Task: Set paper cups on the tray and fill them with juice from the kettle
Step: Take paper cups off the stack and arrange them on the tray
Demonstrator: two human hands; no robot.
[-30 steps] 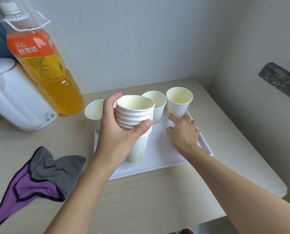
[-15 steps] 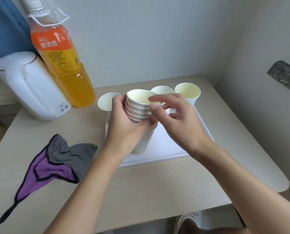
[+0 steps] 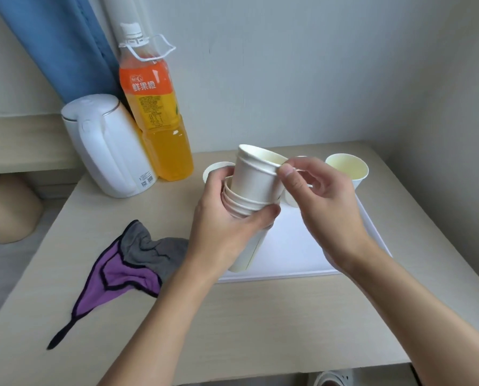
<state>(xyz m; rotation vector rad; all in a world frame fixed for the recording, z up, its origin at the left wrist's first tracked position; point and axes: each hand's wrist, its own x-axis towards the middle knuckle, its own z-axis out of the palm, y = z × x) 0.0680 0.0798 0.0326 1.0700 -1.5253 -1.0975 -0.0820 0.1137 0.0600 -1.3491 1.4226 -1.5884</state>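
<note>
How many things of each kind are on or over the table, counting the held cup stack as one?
Kettle: 1
Bottle: 1
Cloth: 1
Tray: 1
Loose cups: 3
Cup stack: 1
Total: 8

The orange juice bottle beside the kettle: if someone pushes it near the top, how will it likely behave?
The juice bottle is tall and narrow, so a high push may tip it. It looks largely full, so probably heavy. It stands close against the kettle, which might stop a fall that way.
</note>
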